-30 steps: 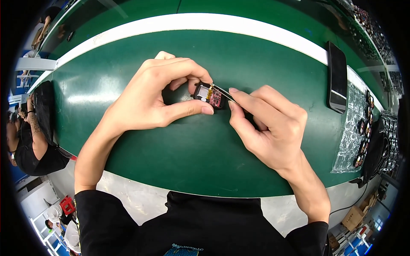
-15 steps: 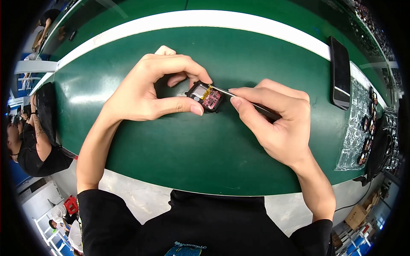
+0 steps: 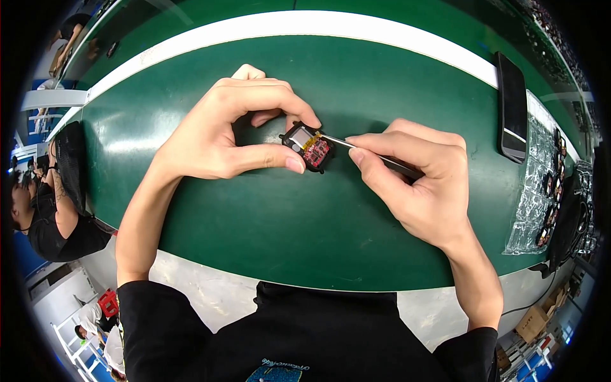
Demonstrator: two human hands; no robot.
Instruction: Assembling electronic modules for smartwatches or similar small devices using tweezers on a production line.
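Note:
Between the thumb and fingers of my left hand [image 3: 235, 130] is a small black device housing [image 3: 309, 148], its inside facing up. A silver-grey rectangular part, a red circuit board and a strip of yellow tape show in it. My right hand [image 3: 420, 172] grips a pair of slim metal tweezers [image 3: 375, 155], pointing left. Their tip meets the housing's upper right edge, by the yellow tape. Whether the tip pinches anything is too small to tell.
The green work surface [image 3: 305, 235] has a white strip [image 3: 305, 24] along its far side. At right are a black phone [image 3: 511, 108] and a clear plastic blister tray [image 3: 525, 210] beside several small assemblies. A person in black [image 3: 48, 210] sits at far left.
The tweezers and my right hand have shifted slightly right in the picture, as has the phone. The device stays in my left hand, with the tweezer tip still at its edge.

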